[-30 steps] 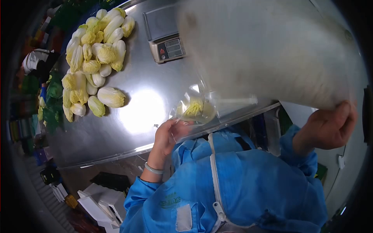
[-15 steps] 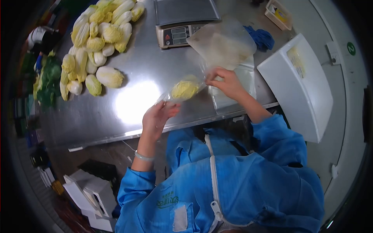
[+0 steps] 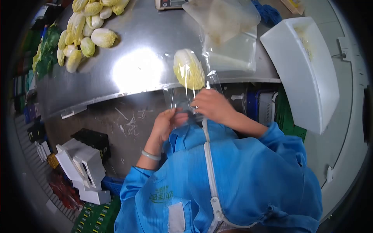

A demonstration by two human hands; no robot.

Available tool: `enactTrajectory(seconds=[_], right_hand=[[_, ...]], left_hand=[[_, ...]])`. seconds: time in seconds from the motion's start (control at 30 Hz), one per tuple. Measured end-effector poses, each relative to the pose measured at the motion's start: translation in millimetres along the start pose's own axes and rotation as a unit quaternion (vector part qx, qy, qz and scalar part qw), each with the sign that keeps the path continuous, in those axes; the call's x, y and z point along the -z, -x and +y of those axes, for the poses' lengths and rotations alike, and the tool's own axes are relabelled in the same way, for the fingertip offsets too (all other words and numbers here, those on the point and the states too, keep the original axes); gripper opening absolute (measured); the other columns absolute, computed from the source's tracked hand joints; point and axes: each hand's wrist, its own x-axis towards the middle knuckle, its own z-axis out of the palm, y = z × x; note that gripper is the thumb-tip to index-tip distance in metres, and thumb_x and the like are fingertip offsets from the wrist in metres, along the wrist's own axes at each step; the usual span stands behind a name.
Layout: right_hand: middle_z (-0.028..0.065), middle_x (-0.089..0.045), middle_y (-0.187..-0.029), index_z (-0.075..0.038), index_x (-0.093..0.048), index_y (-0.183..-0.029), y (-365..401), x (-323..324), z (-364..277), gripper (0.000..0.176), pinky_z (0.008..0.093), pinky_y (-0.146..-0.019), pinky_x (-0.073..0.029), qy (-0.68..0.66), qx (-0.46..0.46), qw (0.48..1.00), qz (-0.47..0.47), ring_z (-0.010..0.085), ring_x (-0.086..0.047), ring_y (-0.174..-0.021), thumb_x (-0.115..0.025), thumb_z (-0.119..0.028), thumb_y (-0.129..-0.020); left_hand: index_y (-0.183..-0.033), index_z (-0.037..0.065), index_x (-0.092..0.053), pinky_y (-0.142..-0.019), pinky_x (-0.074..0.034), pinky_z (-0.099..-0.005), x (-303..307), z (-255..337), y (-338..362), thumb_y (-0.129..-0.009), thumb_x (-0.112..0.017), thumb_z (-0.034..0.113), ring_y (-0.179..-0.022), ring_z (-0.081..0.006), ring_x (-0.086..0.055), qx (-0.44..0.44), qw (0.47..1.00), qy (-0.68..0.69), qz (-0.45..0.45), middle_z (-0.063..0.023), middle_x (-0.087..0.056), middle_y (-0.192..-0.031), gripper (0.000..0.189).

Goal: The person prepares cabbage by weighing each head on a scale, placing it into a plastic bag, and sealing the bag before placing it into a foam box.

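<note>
A napa cabbage with a white base and yellow leaves lies inside a clear plastic bag, near the front edge of the steel table. Over that edge the bag's near end hangs toward my jacket. My left hand, with a pale bangle on its wrist, is closed on the left side of this end. Curled in just below the cabbage, my right hand grips the bag's right side. Parts of the fingers of both hands are blurred or hidden behind film.
Several napa cabbages are piled at the table's back left. A scale stands at the back. Flat clear bags lie at right, beside a white foam box. A blue cloth is behind them.
The bagged cabbage now lies upright in view, its near end toward me. Both hands have come down and closer to my body. The camera view has shifted nearer the table's front edge.
</note>
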Motion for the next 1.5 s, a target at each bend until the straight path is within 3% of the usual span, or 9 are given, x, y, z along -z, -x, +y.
enactTrajectory(seconds=[0.4, 0.67, 0.7, 0.8, 0.93, 1.07, 1.3, 1.37, 1.5], right_hand=[[0.0054, -0.058, -0.088, -0.009, -0.061, -0.083, 23.5, -20.6, -17.4, 0.013, 0.0352, -0.078, -0.043, 0.032, 0.115, 0.976, -0.182, 0.0222, -0.055, -0.088, -0.063, -0.021, -0.078], [0.0134, -0.064, -0.106, -0.007, -0.062, -0.105, 306.8, 1.0, 93.3, 0.028, 0.0421, -0.081, -0.051, 0.197, -0.289, 0.825, -0.444, 0.029, -0.062, -0.098, -0.058, -0.016, -0.078], [0.0138, -0.063, -0.106, -0.007, -0.062, -0.107, 265.7, 17.9, 72.6, 0.031, 0.0421, -0.082, -0.05, 0.166, -0.312, 0.772, -0.528, 0.0294, -0.062, -0.098, -0.059, -0.015, -0.078], [0.011, -0.053, -0.125, -0.008, -0.053, -0.124, 166.5, 20.9, 56.6, 0.051, 0.0402, -0.098, -0.04, 0.206, -0.233, 0.949, -0.046, 0.0275, -0.047, -0.119, -0.063, -0.008, -0.074], [0.0141, -0.049, -0.128, -0.008, -0.046, -0.129, 100.2, -8.4, 53.7, 0.052, 0.0408, -0.084, -0.046, 0.068, -0.255, 0.964, 0.034, 0.031, -0.055, -0.103, -0.06, -0.006, -0.078], [0.0122, -0.062, -0.09, -0.001, -0.05, -0.118, 123.9, -5.2, 64.0, 0.028, 0.0275, -0.05, -0.043, -0.619, -0.514, 0.594, -0.013, 0.0164, -0.057, -0.059, -0.05, -0.01, -0.091], [0.0034, -0.055, -0.062, -0.001, -0.063, -0.091, 215.1, 11.9, 60.7, 0.026, 0.0265, -0.047, -0.04, -0.57, -0.5, 0.651, -0.03, 0.0128, -0.049, -0.05, -0.052, -0.024, -0.095], [0.0126, -0.065, -0.09, -0.004, -0.06, -0.112, 292.1, -19.0, 97.8, 0.03, 0.0379, -0.068, -0.052, 0.039, -0.4, 0.867, -0.296, 0.0287, -0.064, -0.075, -0.061, -0.02, -0.087], [0.0135, -0.045, -0.137, -0.012, -0.041, -0.137, 188.5, 23.8, 48.7, 0.071, 0.0424, -0.096, -0.045, 0.006, -0.41, 0.911, -0.035, 0.0359, -0.051, -0.117, -0.073, -0.017, -0.074]], left_hand=[[-0.111, -0.008, -0.055, -0.083, -0.052, -0.0354, -1.5, -21.0, -6.4, -0.102, -0.04, 0.02, -0.096, -0.0236, -0.063, -0.085, 0.996, -0.006, 0.032, -0.0176, -0.064, -0.104, 0.033], [-0.135, -0.01, -0.039, -0.103, -0.04, -0.0443, 25.2, 3.7, 4.0, -0.1, -0.047, 0.03, -0.117, -0.0355, -0.055, -0.009, 1.0, -0.015, -0.018, -0.0258, -0.051, -0.131, 0.054], [-0.136, -0.008, -0.039, -0.103, -0.04, -0.0449, 34.2, -2.7, -0.3, -0.098, -0.051, 0.028, -0.12, -0.036, -0.053, -0.133, 0.97, -0.184, 0.081, -0.0246, -0.051, -0.132, 0.054], [-0.136, 0.006, -0.047, -0.104, -0.036, -0.0445, 19.3, -3.7, -8.0, -0.087, -0.063, 0.015, -0.129, -0.0338, -0.043, -0.447, 0.641, -0.562, 0.271, -0.0172, -0.049, -0.136, 0.052], [-0.119, 0.01, -0.063, -0.103, -0.039, -0.0404, 8.3, 13.0, -9.3, -0.079, -0.066, 0.009, -0.125, -0.0258, -0.049, -0.575, 0.366, -0.724, 0.107, -0.008, -0.055, -0.131, 0.04], [-0.107, 0.008, -0.067, -0.096, -0.047, -0.0397, 8.2, 28.4, -10.8, -0.077, -0.068, 0.011, -0.113, -0.0242, -0.059, -0.576, 0.375, -0.727, -0.008, -0.008, -0.065, -0.116, 0.031], [-0.105, 0.004, -0.067, -0.089, -0.051, -0.0391, 10.6, 38.6, -11.6, -0.072, -0.073, 0.009, -0.108, -0.0273, -0.062, -0.554, 0.442, -0.704, -0.047, -0.01, -0.066, -0.112, 0.035], [-0.105, 0.004, -0.067, -0.088, -0.051, -0.0391, 11.5, 40.2, -14.4, -0.072, -0.072, 0.009, -0.107, -0.0279, -0.062, -0.552, 0.456, -0.696, -0.051, -0.0102, -0.066, -0.111, 0.033], [-0.105, 0.004, -0.067, -0.088, -0.051, -0.0394, 8.7, 41.7, -10.7, -0.075, -0.07, 0.008, -0.107, -0.0286, -0.062, -0.538, 0.485, -0.688, -0.053, -0.0111, -0.066, -0.111, 0.031]])
